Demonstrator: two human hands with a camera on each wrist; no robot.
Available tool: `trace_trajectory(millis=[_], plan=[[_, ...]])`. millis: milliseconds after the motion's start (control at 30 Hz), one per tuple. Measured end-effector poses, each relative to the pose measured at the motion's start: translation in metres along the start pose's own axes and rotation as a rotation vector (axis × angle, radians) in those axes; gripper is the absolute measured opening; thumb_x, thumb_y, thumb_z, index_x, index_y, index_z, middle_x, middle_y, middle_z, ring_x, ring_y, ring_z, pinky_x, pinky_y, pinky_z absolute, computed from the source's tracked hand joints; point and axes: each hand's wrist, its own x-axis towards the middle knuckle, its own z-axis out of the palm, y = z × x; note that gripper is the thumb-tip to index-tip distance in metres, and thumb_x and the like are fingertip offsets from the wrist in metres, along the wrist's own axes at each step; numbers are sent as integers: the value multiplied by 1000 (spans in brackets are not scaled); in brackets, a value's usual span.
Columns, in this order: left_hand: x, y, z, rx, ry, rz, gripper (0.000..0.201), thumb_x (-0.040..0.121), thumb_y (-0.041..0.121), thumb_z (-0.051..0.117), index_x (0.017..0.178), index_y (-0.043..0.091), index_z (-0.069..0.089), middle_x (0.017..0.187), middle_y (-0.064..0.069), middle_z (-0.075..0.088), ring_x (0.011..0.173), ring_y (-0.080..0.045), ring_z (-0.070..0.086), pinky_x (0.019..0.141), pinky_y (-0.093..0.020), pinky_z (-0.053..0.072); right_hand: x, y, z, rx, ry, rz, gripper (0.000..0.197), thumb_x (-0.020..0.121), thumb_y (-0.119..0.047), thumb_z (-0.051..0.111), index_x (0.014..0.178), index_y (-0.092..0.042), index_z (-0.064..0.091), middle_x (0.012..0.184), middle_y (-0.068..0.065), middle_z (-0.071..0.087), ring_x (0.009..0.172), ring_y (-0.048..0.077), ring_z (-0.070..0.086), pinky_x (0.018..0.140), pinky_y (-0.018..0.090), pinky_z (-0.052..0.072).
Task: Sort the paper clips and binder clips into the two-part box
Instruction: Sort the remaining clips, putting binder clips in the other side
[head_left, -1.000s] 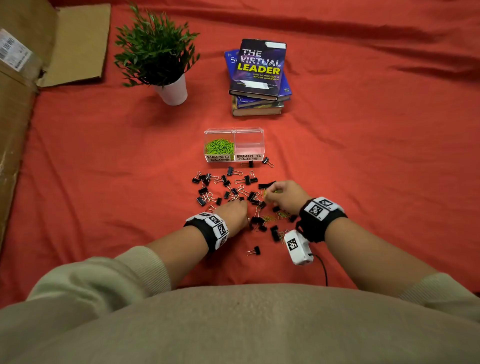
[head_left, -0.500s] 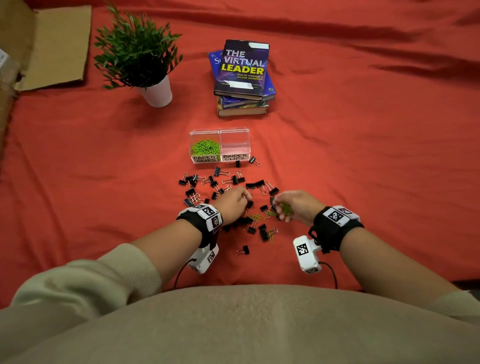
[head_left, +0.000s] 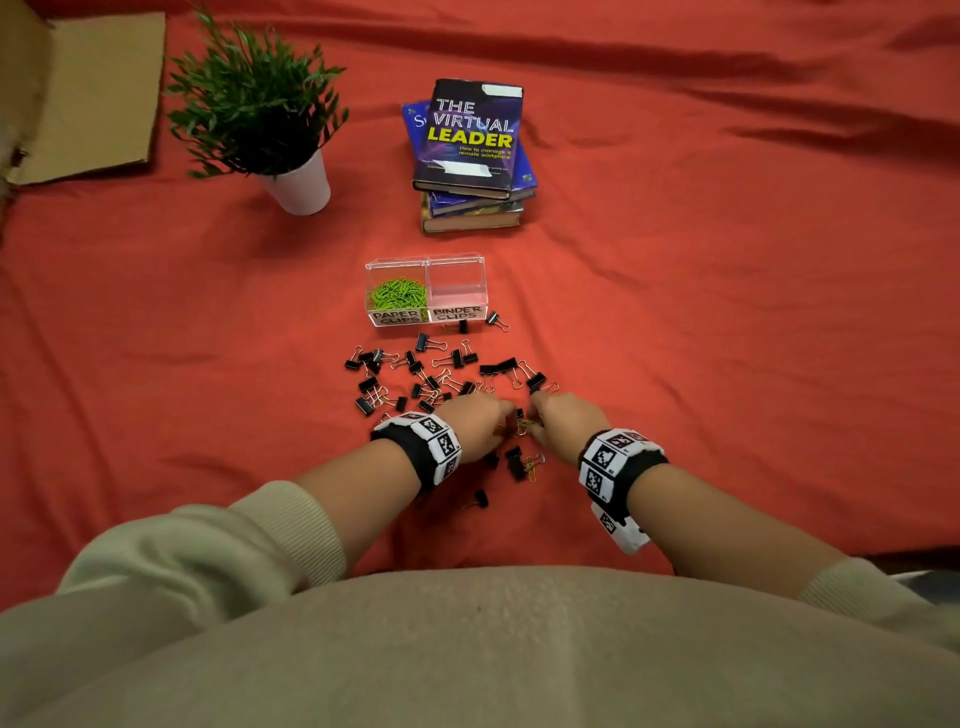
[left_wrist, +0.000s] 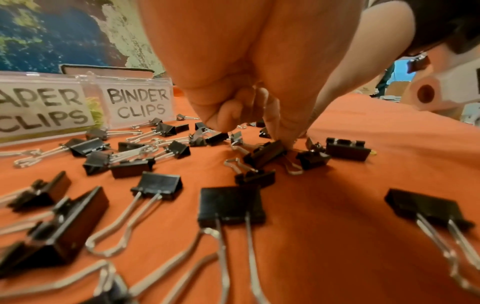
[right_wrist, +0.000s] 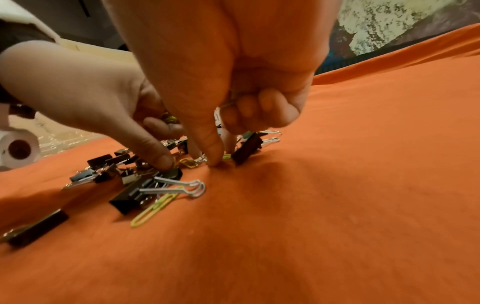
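Note:
The clear two-part box stands mid-cloth. Its left part, labelled PAPER CLIPS, holds green paper clips; the right part, labelled BINDER CLIPS, looks empty. Several black binder clips lie scattered in front of it. My left hand and right hand meet fingertip to fingertip over a few green paper clips. In the right wrist view my right hand pinches down at a green paper clip with its other fingers curled. My left hand cups green clips, its thumb on a binder clip.
A potted plant stands at the back left and a stack of books behind the box. Cardboard lies at the far left. More binder clips and a green paper clip lie between my wrists on the red cloth.
My hands have drawn together until their fingertips almost touch over the green paper clips. The right hand pulled back from the farther binder clips.

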Motion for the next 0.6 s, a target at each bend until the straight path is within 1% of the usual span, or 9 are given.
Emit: trace_trajectory(millis=[67, 133, 233, 367, 433, 467, 500, 533, 600], plan=[[0, 1, 0, 78, -2, 24, 27, 89, 17, 51, 115, 13, 56, 112, -11, 60, 106, -31, 58, 83, -40, 51, 0, -3, 2, -35, -11, -9, 23, 91, -24, 50, 108, -11, 53, 107, 15, 63, 98, 35, 61, 75, 39, 48], [-1, 3, 0, 158, 6, 48, 24, 90, 13, 49, 113, 10, 56, 113, -10, 59, 108, -30, 56, 81, -40, 49, -1, -4, 4, -41, -25, -13, 22, 90, -21, 47, 108, -10, 53, 107, 15, 63, 98, 36, 61, 75, 40, 48], [-3, 6, 1, 256, -6, 59, 22, 91, 4, 46, 112, 6, 55, 114, -11, 56, 109, -31, 55, 79, -40, 47, -3, -6, 4, -51, -33, -16, 22, 90, -18, 46, 107, -5, 51, 107, 17, 62, 97, 37, 61, 73, 39, 47], [-5, 9, 4, 334, 8, 71, 28, 91, 0, 45, 119, 3, 48, 122, -14, 51, 112, -33, 52, 83, -41, 47, -3, -8, 3, -3, -68, -6, 21, 90, -15, 47, 106, -2, 50, 107, 18, 62, 97, 37, 61, 73, 38, 46], [-5, 9, 4, 318, 22, 67, 29, 92, 2, 45, 121, 2, 46, 123, -15, 51, 112, -33, 52, 85, -42, 47, -2, -4, 1, 157, -80, 20, 14, 87, -16, 52, 96, -6, 54, 98, 17, 64, 93, 33, 61, 72, 35, 44], [-4, 7, 4, 291, 33, 56, 28, 92, 5, 45, 120, 2, 47, 122, -15, 51, 112, -33, 53, 85, -42, 47, -1, -1, -2, 271, -75, 44, 6, 85, -15, 56, 88, -10, 55, 90, 13, 64, 86, 29, 61, 70, 32, 43], [-4, 5, 4, 237, 57, 35, 26, 93, 9, 46, 118, 3, 48, 120, -14, 51, 110, -33, 54, 85, -42, 47, -1, 4, -5, 381, -66, 71, 5, 83, -14, 58, 80, -13, 55, 81, 8, 63, 78, 24, 59, 67, 29, 43], [-4, 2, 4, 151, 83, -2, 24, 93, 14, 46, 114, 4, 49, 117, -14, 51, 106, -32, 54, 84, -42, 47, 1, 9, -8, 479, -63, 98, 9, 81, -12, 60, 74, -14, 55, 75, 5, 62, 72, 20, 57, 63, 27, 43], [-4, -3, 2, -55, 134, -83, 18, 91, 18, 46, 104, 6, 50, 106, -12, 50, 95, -31, 55, 81, -41, 46, 1, 18, -15, 706, -107, 154, 15, 81, -8, 62, 69, -14, 54, 67, 5, 63, 61, 18, 58, 62, 27, 46]])
